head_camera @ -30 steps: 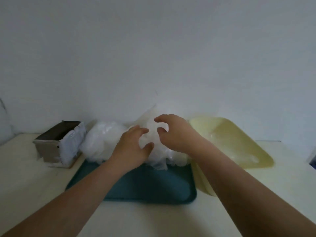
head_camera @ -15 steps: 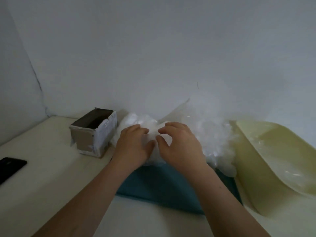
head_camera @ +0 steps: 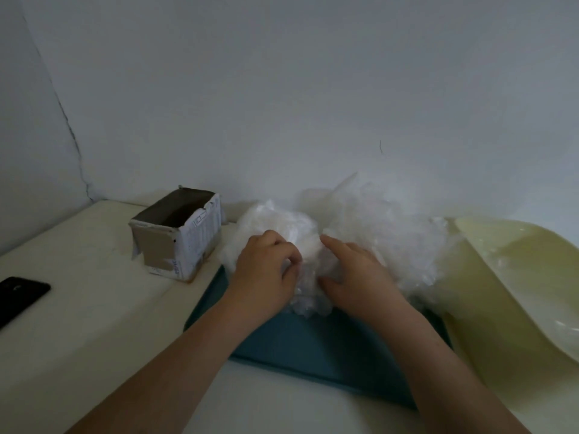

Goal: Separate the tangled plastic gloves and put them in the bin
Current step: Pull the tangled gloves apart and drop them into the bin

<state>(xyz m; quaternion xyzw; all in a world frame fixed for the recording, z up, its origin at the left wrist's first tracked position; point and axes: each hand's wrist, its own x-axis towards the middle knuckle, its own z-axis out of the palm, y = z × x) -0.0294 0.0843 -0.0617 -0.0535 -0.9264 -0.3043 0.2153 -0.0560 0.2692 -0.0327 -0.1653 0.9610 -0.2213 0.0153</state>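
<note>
A heap of tangled clear plastic gloves lies at the back of a teal tray. My left hand has its fingers curled into the front left of the heap, pinching plastic. Beside it, my right hand rests on the heap with index finger stretched forward and thumb pressed into the plastic; whether it grips anything I cannot tell. To the right of the tray stands a pale yellow bin, tilted, with a clear glove or two inside.
An open cardboard box sits left of the tray, near the wall. A black phone lies at the table's left edge. The cream table meets a white wall behind the heap.
The view has swung left, bringing the phone and more of the box into sight. Both hands have sunk from hovering over the heap into it; my left fingers have curled into the plastic.
</note>
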